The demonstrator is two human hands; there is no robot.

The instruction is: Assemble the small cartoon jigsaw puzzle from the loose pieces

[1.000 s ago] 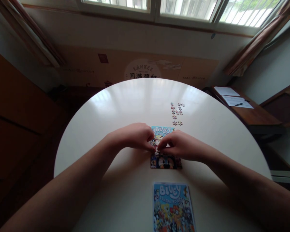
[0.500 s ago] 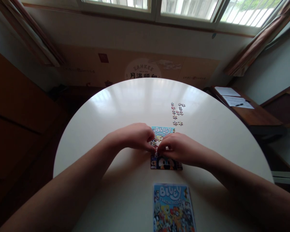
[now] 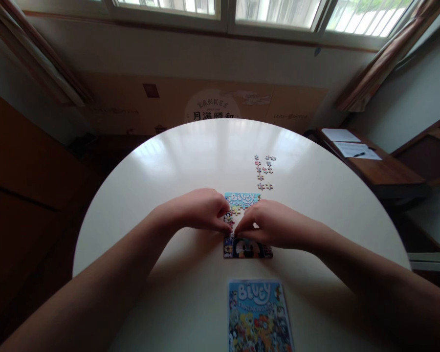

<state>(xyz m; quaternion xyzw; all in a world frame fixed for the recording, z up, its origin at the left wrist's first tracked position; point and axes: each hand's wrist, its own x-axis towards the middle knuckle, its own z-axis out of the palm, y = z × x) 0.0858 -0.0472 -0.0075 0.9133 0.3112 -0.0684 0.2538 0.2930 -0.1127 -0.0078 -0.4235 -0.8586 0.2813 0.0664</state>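
A partly assembled jigsaw puzzle [image 3: 248, 248] lies on the white table, its blue "Bluey" title strip at the top and an open gap in the middle. At the puzzle's left side is my left hand [image 3: 205, 210], thumb and curled fingers apart, the thumb tip touching its surface. My right hand [image 3: 269, 222] reaches over from the right and covers part of the puzzle. Its thumb and fingertips pinch together low in the gap, close to the left thumb. A puzzle piece seems to be between them, mostly hidden.
Several loose puzzle pieces [image 3: 261, 171] lie in rough columns beyond the puzzle. Nearer me is a printed Bluey picture [image 3: 259, 313] on the round white table [image 3: 161, 171]. A wooden side table [image 3: 388, 171] at the right bears papers [image 3: 357, 150] and a pen.
The whole view has shifted a little, so everything appears slightly further left. Both hands stay at nearly the same spot on the puzzle, with only slight finger movement.
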